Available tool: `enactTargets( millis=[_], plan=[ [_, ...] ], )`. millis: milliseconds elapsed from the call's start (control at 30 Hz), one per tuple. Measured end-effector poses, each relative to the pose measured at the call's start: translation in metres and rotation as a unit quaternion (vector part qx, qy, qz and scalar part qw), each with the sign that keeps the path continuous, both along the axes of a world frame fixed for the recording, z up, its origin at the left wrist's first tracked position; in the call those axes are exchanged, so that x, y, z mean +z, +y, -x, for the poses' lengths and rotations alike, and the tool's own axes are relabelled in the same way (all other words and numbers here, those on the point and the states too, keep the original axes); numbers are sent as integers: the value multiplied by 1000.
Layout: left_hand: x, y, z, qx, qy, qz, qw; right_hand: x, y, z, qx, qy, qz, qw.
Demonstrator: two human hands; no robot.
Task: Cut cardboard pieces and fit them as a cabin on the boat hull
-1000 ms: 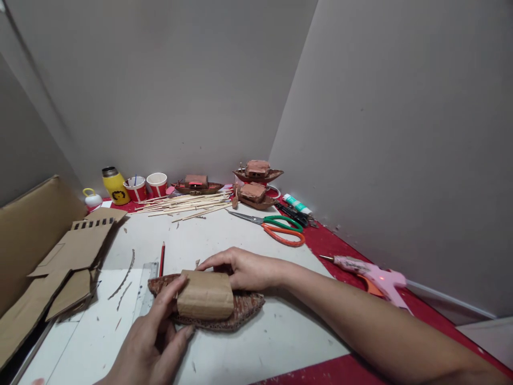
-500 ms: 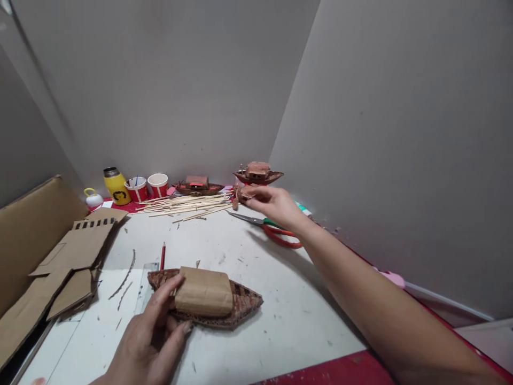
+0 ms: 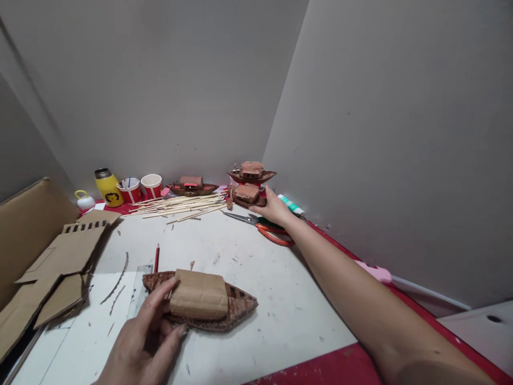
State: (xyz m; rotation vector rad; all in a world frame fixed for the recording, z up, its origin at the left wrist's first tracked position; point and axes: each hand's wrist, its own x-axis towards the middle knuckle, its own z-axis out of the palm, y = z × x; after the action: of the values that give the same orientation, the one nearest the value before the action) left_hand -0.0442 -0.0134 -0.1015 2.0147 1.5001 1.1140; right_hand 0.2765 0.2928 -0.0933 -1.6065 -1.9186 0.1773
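In front of me sits a brown cardboard model boat (image 3: pixel 240 306) with a plain, curved cardboard cover (image 3: pixel 199 295) over its middle. My left hand (image 3: pixel 146 326) is closed around its left part, index finger on the cover's edge and thumb along the near side. At the far side of the table, my right hand (image 3: pixel 272 207) grips the right end of a smaller brown model boat (image 3: pixel 246 194) with a reddish-brown cabin; some of its fingers are hidden. Scissors (image 3: pixel 271 231) with orange and green handles lie just below that hand.
Two more model boats (image 3: pixel 192 184) stand along the back, near thin wooden sticks (image 3: pixel 188 206), two paper cups (image 3: pixel 151 187) and a yellow bottle (image 3: pixel 108 187). Cut cardboard (image 3: pixel 80 246) covers the left side. A pencil (image 3: pixel 156 258) and a green-white tube (image 3: pixel 291 205) lie on the table.
My right hand has moved right and slightly down on the smaller boat, so more of its cabin shows. The view has turned slightly right. My left hand stays on the near boat.
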Motion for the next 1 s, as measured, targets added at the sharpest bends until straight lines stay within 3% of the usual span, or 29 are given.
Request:
enactTargets(
  millis=[233, 533, 1000],
  plan=[
    [6, 0, -2, -4, 5, 2, 1000, -3, -1, 4, -9, -7, -8, 1000],
    [2, -1, -1, -2, 20, 10, 1000, -6, -2, 12, -28, -1, 41, 999],
    [4, 0, -2, -11, 9, -1, 1000, -4, -6, 9, 16, 77, -96, 992]
  ],
)
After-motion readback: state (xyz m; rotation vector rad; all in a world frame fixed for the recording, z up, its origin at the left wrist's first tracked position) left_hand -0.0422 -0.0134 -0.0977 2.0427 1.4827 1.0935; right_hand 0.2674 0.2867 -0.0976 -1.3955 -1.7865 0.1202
